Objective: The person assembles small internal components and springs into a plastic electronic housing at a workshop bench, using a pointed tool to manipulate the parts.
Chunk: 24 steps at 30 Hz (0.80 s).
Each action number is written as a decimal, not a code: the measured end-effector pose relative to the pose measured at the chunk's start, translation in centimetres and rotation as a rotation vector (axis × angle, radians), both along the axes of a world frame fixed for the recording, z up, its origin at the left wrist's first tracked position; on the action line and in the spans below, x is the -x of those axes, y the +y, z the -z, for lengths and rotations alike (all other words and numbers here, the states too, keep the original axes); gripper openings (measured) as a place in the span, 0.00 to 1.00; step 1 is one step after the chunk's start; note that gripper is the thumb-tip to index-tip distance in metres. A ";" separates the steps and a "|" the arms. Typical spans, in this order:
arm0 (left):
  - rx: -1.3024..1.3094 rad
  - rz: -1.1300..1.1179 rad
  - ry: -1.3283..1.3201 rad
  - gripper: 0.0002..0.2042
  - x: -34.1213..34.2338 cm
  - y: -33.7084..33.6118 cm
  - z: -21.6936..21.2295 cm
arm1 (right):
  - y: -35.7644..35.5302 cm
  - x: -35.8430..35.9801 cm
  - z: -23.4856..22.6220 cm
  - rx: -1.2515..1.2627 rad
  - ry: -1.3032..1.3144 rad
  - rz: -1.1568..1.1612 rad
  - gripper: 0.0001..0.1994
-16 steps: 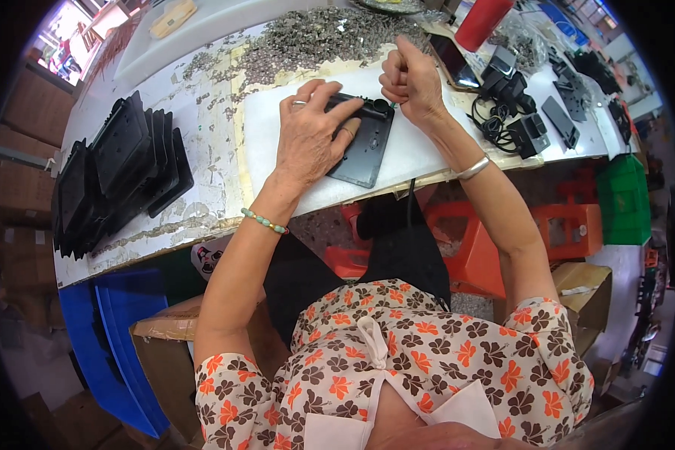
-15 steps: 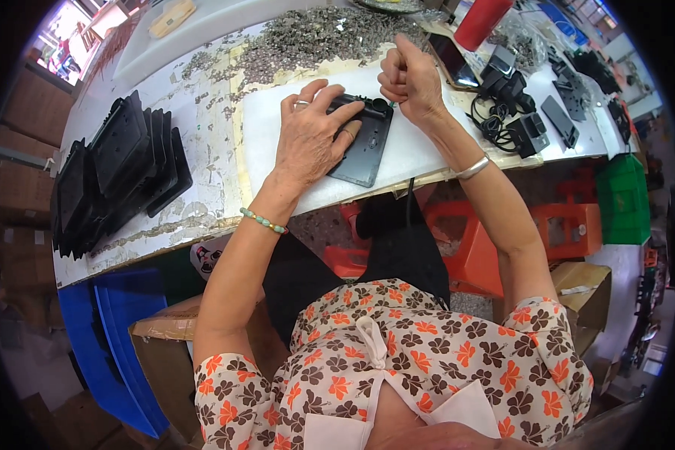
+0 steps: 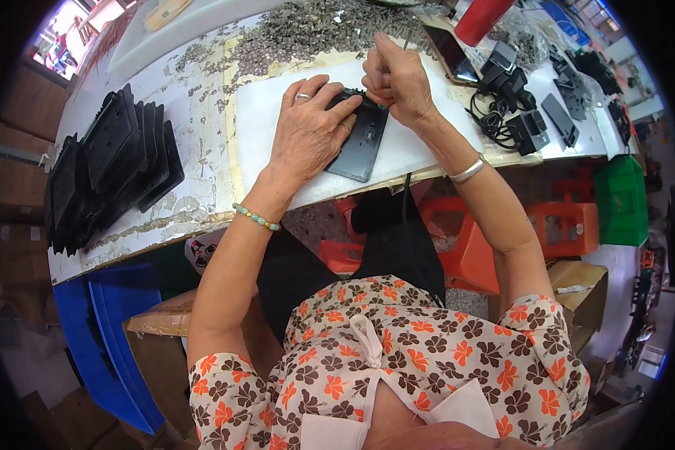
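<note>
A flat black plastic casing (image 3: 361,146) lies on a white foam sheet (image 3: 262,109) in front of me. My left hand (image 3: 307,127) grips its left side and upper part, fingers spread over the top edge and thumb side hidden beneath the fingers. My right hand (image 3: 401,82) is closed in a fist at the casing's upper right corner. Its fingers wrap round a thin tool, mostly hidden; a slim dark shaft (image 3: 407,39) shows above the fist and a bit of green below it.
Stacked black plastic casings (image 3: 116,161) stand at the left. A large heap of small metal parts (image 3: 300,34) covers the back of the table. To the right lie a phone (image 3: 451,54), a red cylinder (image 3: 484,21), black adapters with cables (image 3: 529,131) and a dark flat bar (image 3: 559,120).
My right hand has moved a little left and down, over the casing's upper right corner. My left hand still holds the casing, which has shifted slightly left in view.
</note>
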<state>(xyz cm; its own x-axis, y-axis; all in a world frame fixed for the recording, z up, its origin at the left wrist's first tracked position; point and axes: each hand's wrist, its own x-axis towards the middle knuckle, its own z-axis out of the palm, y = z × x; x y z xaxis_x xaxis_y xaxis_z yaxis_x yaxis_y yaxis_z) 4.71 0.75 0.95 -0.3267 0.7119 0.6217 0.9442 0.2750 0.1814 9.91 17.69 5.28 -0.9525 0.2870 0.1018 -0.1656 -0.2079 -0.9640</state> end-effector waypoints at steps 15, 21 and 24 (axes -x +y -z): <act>-0.045 0.007 0.002 0.12 0.3 -0.1 0.3 | -0.9 -0.6 2.1 -0.411 0.158 0.197 0.27; -0.045 0.027 -0.013 0.12 0.3 0.0 0.1 | 1.1 -0.8 3.0 0.099 0.294 0.166 0.26; -0.074 0.013 -0.032 0.12 -0.1 -0.2 0.0 | 3.5 -1.6 3.0 -0.012 0.245 0.284 0.23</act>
<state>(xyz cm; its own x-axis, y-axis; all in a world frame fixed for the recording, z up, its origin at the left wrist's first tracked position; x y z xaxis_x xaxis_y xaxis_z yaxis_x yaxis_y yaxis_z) 4.77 0.59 0.95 -0.3378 0.6685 0.6626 0.9412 0.2471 0.2306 11.49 21.16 2.29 -0.7822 0.5335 0.3217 -0.4412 -0.1098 -0.8907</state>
